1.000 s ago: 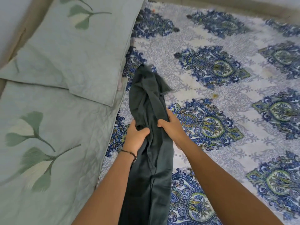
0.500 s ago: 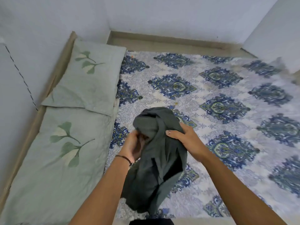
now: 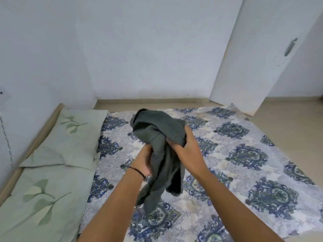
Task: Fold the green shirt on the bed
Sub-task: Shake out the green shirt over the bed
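Two leaf-print pillows lie well to the left of the left hand, the far pillow [image 3: 73,140] overlapping the near pillow [image 3: 40,203]. The left hand [image 3: 144,162], with a thin dark wristband [image 3: 138,171] at its wrist, is pushed into the left side of the green shirt [image 3: 164,159]. Its fingertips are buried in the cloth, so it reads as a grip, though the curl itself is hidden. Between the hands the shirt is held up in the air, clear of the bed. It is bunched into a loose wad on top, with tails hanging below the wrists. The right hand [image 3: 189,152] sits close beside the left, its fingers closed round a gathered fold on the shirt's right side. Under and to the right of that hand spreads the blue-patterned bedspread [image 3: 250,180]. Beyond it, farther right, stands a white door panel [image 3: 253,67].

The shirt looks light, soft and limp, so it will keep no shape of its own and will sag wherever it is unsupported. A fistful of the middle gives little control. Taking the two shoulder seams or the two hem corners, one in each hand, should let it hang open and be laid flat on the bedspread. The fabric seems matt rather than slippery, so a light pinch ought to hold it. The likelier trouble is a twisted or tucked-in sleeve.
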